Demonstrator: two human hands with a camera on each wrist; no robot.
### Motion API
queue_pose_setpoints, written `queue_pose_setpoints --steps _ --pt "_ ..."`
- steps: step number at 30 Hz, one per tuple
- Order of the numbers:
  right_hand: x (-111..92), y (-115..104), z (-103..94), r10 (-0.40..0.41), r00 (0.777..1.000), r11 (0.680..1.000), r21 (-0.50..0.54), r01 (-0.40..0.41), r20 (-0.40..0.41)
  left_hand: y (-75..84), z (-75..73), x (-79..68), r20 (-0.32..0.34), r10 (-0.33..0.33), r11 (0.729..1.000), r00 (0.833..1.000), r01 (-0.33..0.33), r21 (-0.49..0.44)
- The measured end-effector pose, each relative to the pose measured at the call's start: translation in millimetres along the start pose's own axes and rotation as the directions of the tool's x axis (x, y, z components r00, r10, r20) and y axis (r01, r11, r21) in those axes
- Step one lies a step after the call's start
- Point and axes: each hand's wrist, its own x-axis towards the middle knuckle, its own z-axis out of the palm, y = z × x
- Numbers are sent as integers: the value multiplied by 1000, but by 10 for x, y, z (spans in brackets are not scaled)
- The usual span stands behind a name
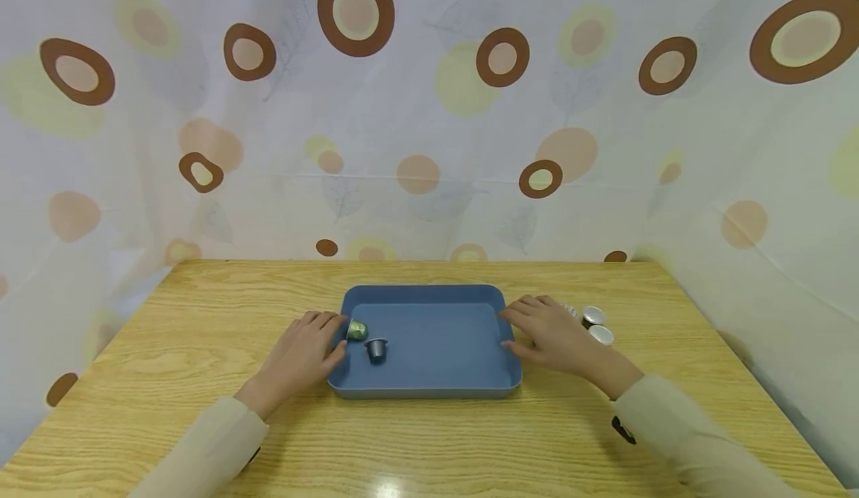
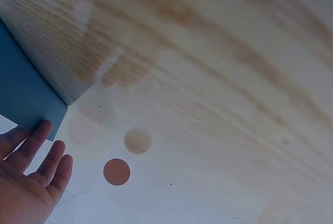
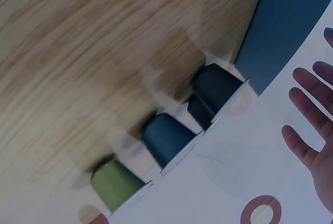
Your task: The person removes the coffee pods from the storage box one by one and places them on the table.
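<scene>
A shallow blue tray (image 1: 439, 345) lies on the wooden table with a hand at each short side. Inside it, near the left wall, are a green coffee capsule (image 1: 358, 330) and a dark grey coffee capsule (image 1: 376, 350). My left hand (image 1: 302, 350) is at the tray's left rim, its fingers loosely spread; in the left wrist view the fingertips (image 2: 46, 126) overlap the tray's wall. At the right rim is my right hand (image 1: 553, 335), thumb and fingers apart and relaxed. Nothing shows in either palm; exact contact with the rim is hard to tell.
Beside the right hand stand several more capsules, partly hidden in the head view: a green one (image 3: 117, 185), a blue one (image 3: 169, 138) and dark ones (image 3: 217, 84). A patterned cloth (image 1: 416, 110) hangs behind and at both sides of the table (image 1: 429, 446).
</scene>
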Motion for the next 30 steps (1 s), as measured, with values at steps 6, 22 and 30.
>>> queue_pose_setpoints --steps 6,22,30 --pt "112 -94 51 -44 999 999 -6 45 17 -7 9 4 -2 4 1000 1000 -4 8" --pt "414 -333 178 -166 985 986 -3 166 47 -2 -1 8 2 -1 1000 1000 1 12" --pt "546 -445 199 -197 977 979 -27 200 84 6 -11 3 5 -4 1000 1000 3 12"
